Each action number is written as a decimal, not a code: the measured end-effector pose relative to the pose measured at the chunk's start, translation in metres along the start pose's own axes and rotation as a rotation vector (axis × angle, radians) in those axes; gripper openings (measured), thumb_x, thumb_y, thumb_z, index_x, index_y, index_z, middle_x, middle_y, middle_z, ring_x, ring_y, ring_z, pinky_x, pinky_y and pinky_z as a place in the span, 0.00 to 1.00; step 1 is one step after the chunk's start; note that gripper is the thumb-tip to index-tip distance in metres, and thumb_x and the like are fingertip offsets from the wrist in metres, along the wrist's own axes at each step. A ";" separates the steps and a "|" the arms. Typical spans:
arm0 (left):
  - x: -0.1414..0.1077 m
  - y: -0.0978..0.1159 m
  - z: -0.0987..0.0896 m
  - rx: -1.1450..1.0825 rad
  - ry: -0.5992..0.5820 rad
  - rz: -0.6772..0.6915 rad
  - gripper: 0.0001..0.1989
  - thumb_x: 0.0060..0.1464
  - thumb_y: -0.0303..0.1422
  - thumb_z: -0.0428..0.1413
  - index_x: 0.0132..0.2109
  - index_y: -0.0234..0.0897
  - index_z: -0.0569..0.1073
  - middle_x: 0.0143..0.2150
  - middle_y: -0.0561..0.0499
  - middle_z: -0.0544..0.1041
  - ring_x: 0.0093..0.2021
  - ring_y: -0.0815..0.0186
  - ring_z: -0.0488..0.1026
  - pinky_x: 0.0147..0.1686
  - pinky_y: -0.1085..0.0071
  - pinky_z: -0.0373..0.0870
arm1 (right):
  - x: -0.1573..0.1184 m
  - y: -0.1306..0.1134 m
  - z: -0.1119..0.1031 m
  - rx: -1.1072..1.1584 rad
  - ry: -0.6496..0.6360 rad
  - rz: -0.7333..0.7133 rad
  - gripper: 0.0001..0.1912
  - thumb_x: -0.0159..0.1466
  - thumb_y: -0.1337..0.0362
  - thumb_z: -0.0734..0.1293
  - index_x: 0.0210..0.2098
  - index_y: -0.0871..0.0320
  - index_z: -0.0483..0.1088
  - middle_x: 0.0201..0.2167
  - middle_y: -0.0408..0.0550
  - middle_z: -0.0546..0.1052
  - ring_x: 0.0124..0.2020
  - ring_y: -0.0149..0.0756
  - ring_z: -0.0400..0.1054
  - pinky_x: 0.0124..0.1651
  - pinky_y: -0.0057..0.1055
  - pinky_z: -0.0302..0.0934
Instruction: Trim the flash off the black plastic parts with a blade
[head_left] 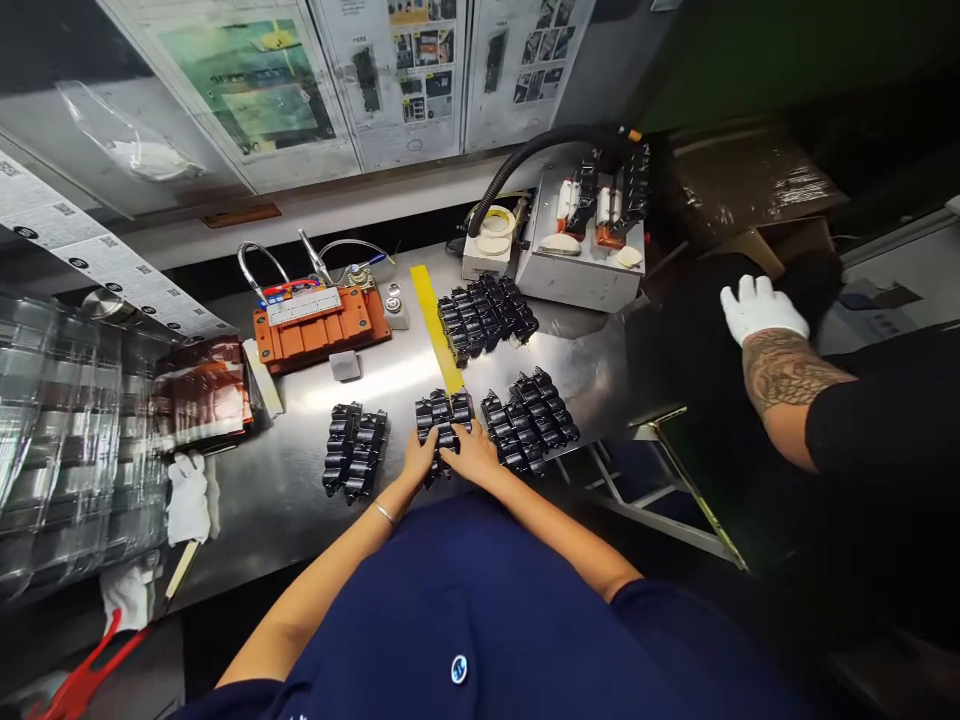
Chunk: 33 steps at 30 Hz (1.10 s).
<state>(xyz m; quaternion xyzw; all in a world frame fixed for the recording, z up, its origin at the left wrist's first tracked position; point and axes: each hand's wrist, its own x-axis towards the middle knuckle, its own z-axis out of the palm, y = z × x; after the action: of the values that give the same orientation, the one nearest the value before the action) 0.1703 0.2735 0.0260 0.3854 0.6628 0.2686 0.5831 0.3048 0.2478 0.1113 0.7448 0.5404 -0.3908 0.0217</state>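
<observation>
Both my hands are on a cluster of black plastic electrical components (442,420) at the front of a steel bench (300,420). My left hand (418,462) grips its lower left side, and my right hand (466,452) lies over its lower right side, fingers around the parts. More black components lie in a group (354,452) to the left, a group (529,420) to the right, and a group (484,320) further back. A yellow strip (436,330) runs along the bench beside them.
An orange fixture (321,328) and a grey metal unit with a black hose (577,245) stand at the back. Stacked clear plastic trays (60,440) and white gloves (187,498) lie left. A co-worker's white-gloved hand (761,308) reaches in at right.
</observation>
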 end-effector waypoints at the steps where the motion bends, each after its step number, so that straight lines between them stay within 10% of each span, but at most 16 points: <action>1: -0.002 -0.001 0.002 0.034 0.000 -0.003 0.17 0.52 0.39 0.59 0.46 0.33 0.73 0.48 0.39 0.77 0.55 0.51 0.70 0.57 0.56 0.62 | -0.001 0.005 0.000 0.006 -0.003 -0.005 0.31 0.61 0.53 0.65 0.62 0.55 0.61 0.64 0.62 0.57 0.62 0.55 0.55 0.58 0.44 0.55; 12: 0.007 0.025 0.042 0.228 -0.118 0.117 0.24 0.49 0.26 0.58 0.54 0.32 0.66 0.52 0.39 0.74 0.52 0.55 0.71 0.55 0.57 0.65 | 0.019 0.066 -0.022 0.118 0.179 -0.198 0.27 0.61 0.61 0.63 0.59 0.62 0.62 0.61 0.58 0.64 0.62 0.44 0.57 0.63 0.38 0.52; 18: 0.014 0.047 0.052 0.307 -0.214 0.214 0.26 0.49 0.24 0.54 0.57 0.32 0.63 0.52 0.38 0.73 0.52 0.54 0.71 0.54 0.55 0.65 | -0.004 0.142 -0.001 0.088 0.906 0.033 0.32 0.64 0.49 0.58 0.60 0.65 0.59 0.61 0.67 0.59 0.64 0.56 0.48 0.62 0.58 0.47; 22: 0.010 0.054 0.050 0.339 -0.300 0.281 0.28 0.45 0.24 0.56 0.57 0.33 0.65 0.51 0.43 0.76 0.49 0.59 0.73 0.53 0.62 0.68 | 0.003 0.163 0.033 0.100 0.928 0.101 0.33 0.66 0.48 0.52 0.59 0.67 0.60 0.61 0.71 0.59 0.65 0.60 0.47 0.59 0.63 0.48; 26: -0.002 0.055 0.013 0.419 -0.291 0.319 0.29 0.46 0.27 0.57 0.58 0.33 0.65 0.57 0.41 0.71 0.58 0.56 0.67 0.61 0.58 0.60 | 0.020 0.171 0.038 0.088 0.889 0.006 0.29 0.66 0.48 0.53 0.55 0.63 0.65 0.60 0.66 0.62 0.64 0.58 0.48 0.59 0.60 0.48; 30: -0.021 0.051 -0.061 0.803 0.148 0.284 0.37 0.50 0.35 0.57 0.65 0.32 0.55 0.70 0.34 0.50 0.70 0.47 0.41 0.65 0.44 0.40 | 0.019 0.183 0.028 0.150 0.939 -0.050 0.29 0.66 0.49 0.54 0.53 0.66 0.65 0.58 0.68 0.63 0.62 0.55 0.52 0.60 0.56 0.51; 33: -0.024 0.040 -0.108 0.996 0.318 0.045 0.52 0.44 0.41 0.62 0.68 0.30 0.42 0.69 0.27 0.45 0.68 0.38 0.44 0.59 0.37 0.51 | 0.001 0.179 0.031 0.201 1.009 -0.009 0.26 0.66 0.51 0.55 0.53 0.65 0.64 0.54 0.66 0.66 0.58 0.52 0.57 0.59 0.53 0.54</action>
<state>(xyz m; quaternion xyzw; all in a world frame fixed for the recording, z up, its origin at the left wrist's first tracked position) 0.0734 0.2861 0.0911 0.5845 0.7822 -0.0115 0.2153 0.4346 0.1604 0.0189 0.8367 0.4468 -0.0329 -0.3150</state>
